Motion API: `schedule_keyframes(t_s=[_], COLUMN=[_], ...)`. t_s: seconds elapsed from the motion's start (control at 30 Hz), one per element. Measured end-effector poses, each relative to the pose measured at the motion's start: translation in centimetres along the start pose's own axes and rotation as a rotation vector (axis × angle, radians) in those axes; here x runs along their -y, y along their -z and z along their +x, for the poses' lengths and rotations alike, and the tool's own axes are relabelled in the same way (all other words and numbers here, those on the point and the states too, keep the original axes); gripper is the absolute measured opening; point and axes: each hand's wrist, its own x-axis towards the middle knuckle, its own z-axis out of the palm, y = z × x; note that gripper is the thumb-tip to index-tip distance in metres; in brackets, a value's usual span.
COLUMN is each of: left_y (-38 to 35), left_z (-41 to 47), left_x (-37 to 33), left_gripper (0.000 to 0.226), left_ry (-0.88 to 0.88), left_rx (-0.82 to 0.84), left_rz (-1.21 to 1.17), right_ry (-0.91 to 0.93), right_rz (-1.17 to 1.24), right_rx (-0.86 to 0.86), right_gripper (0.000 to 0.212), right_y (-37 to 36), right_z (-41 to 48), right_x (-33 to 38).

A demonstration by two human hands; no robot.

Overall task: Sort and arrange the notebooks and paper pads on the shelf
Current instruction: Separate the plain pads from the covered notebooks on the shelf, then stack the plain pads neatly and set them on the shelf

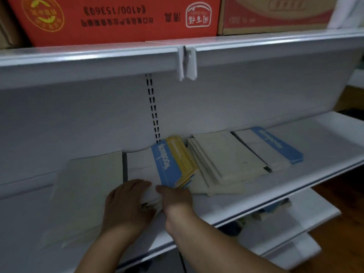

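Forearms reach in from the lower edge, bare, both ending at the near end of a white-covered notebook stack with a blue band printed "Notebook" [151, 170], which lies flat on the white metal shelf [256, 198] and serves here as the landmark. The left hand [126, 201] lies palm down on the stack's near left corner, fingers extended and close together over the cover; whether they curl round the edge cannot be told. The right hand [175, 198] meets the stack's near right corner, thumb on top and the other fingers hidden, so its hold is unclear. Left of the stack, just beside it, lies a pale cream paper pad [86, 186], blurred. Touching the stack's right side, partly under its blue band, sits a yellow-banded notebook [181, 158]. Further right of that rests a fanned pile of cream pads [222, 158], and beyond it, well to the right, a white notebook pile with a blue band [269, 148]. Behind the stack rises the shelf's white back panel with a slotted upright [152, 107]. Above, on the upper shelf, stand a red cardboard box with upside-down print [118, 18] and a brown carton with red printing [275, 14].
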Motion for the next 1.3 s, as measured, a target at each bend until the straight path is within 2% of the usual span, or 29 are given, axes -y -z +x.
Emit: schedule_keyframes(t_s=[0.1,0.17,0.27,0.37,0.5,0.63,0.73,0.8,0.97,1.07,1.13,1.23,1.3], left_y=[0.7,0.7,0.4,-1.0,-4.2,-7.4,-9.4,-11.2,-16.1,-17.9,-17.8,-16.6,-14.3], left_z=[-0.1,-0.3,0.0,2.0,5.9,8.6,9.7,10.5,14.2,15.6,15.8,15.2,14.7], left_x=[-1.5,-3.4,-7.2,-11.8,-20.0,-29.0,-34.8,-37.5,-41.0,-41.3,-41.7,-42.3,-40.8], left_gripper=[0.076,0.073,0.066,0.067,0.059,0.053,0.052,0.049,0.044,0.039,0.044,0.045,0.045], left_ry=[0.001,-0.075,-0.305,-0.530,-0.698,-0.829,-0.894,-0.939,-0.981,-0.952,-0.906,-0.824,-0.730], left_rx=[-0.060,-0.135,-0.250,-0.196,-0.195,-0.177,-0.125,-0.103,-0.034,0.044,0.089,0.327,0.360], left_rz=[-0.073,-0.150,-0.272,-0.233,-0.215,-0.165,-0.100,-0.068,0.197,0.305,0.331,0.186,-0.093], right_ry=[0.091,0.136,0.149,0.306,0.435,0.448,0.462,0.456,0.281,0.153,0.059,-0.073,-0.011], right_rz=[0.051,0.075,0.105,0.135,0.236,0.343,0.387,0.423,0.460,0.370,0.174,-0.345,-0.423], right_rx=[0.049,0.061,0.044,0.005,-0.130,-0.232,-0.229,-0.235,-0.181,-0.155,-0.113,-0.150,-0.101], right_gripper=[0.024,0.019,0.022,0.026,0.018,0.024,0.019,0.026,0.038,0.032,0.032,0.044,0.042], right_y=[1.6,3.4,6.9,10.9,17.4,24.6,29.3,31.7,34.3,35.0,35.7,35.1,32.4], right_z=[-0.9,-0.7,0.0,1.0,2.1,4.0,5.5,7.1,13.4,14.7,13.9,10.8,9.0], right_x=[1.8,3.6,7.1,10.9,16.6,21.5,24.0,25.0,26.0,26.5,26.9,25.9,24.6])
